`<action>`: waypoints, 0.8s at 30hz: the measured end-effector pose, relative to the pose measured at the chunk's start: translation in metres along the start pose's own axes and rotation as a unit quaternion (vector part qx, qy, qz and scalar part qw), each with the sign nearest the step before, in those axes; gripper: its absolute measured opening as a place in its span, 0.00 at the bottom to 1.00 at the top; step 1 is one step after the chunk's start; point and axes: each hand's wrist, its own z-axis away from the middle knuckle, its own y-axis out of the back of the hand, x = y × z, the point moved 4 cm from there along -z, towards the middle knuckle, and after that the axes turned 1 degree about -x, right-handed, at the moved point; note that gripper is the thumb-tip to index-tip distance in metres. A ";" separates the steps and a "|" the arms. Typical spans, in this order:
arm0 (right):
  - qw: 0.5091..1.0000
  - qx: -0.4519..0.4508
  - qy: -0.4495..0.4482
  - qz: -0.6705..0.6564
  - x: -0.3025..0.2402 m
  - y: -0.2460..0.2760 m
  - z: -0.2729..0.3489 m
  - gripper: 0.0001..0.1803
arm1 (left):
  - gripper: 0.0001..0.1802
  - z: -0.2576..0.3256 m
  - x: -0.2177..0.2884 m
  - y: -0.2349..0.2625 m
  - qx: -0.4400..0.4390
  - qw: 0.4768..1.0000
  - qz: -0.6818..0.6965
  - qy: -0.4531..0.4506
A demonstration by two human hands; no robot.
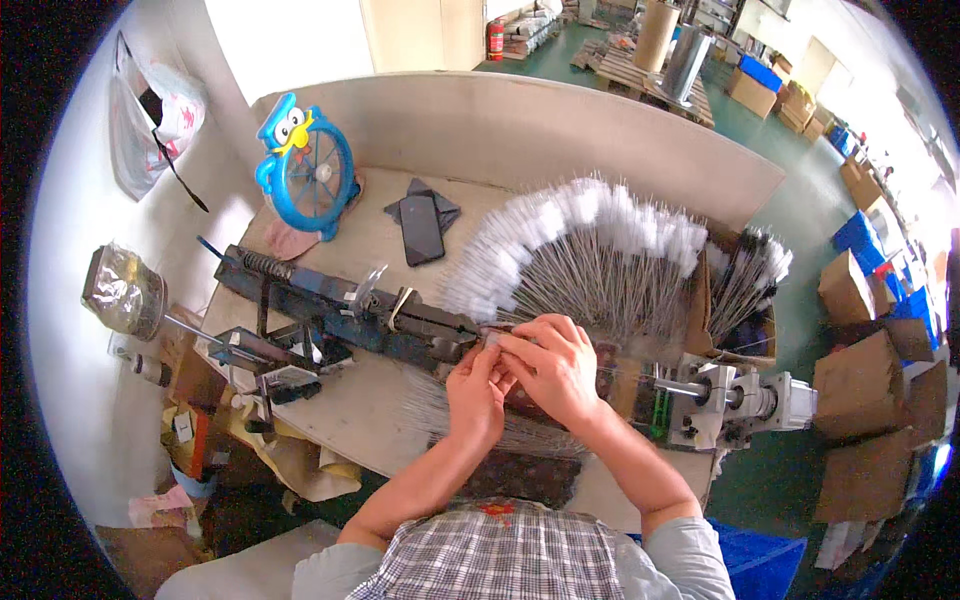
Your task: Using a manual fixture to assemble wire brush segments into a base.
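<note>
My left hand (476, 396) and my right hand (558, 366) meet at the middle of the bench, fingertips close together. Both are pinched closed beside the end of a long dark metal machine (420, 318). Whatever sits between the fingers is too small to make out. Just beyond my hands lies a wide fan of thin wire brushes (600, 265) with white bristle tips pointing away from me. Loose thin wires (425, 405) lie on the near side, partly hidden by my left hand and forearm.
A motor with a shaft (735, 397) is at the bench's right end. Behind it, a cardboard box (703, 315) holds dark and white brushes. A phone (422, 230) and a blue duck-shaped fan (312, 170) stand farther back. A lever with a wrapped weight (125, 290) juts out left.
</note>
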 end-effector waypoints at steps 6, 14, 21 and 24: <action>1.000 -0.017 0.008 -0.022 0.015 0.009 0.007 0.12 | 0.05 0.004 0.000 -0.010 0.009 1.000 -0.013 -0.017; 0.998 -0.044 0.003 -0.038 0.008 0.005 0.000 0.13 | 0.04 -0.001 -0.003 0.002 0.032 0.999 0.021 -0.011; 0.999 -0.042 -0.013 -0.024 0.005 0.007 0.004 0.14 | 0.07 0.002 -0.002 -0.001 0.004 0.996 0.084 0.022; 0.999 -0.029 -0.035 -0.011 -0.002 0.006 0.004 0.16 | 0.08 0.004 -0.002 -0.001 -0.005 0.997 0.072 0.008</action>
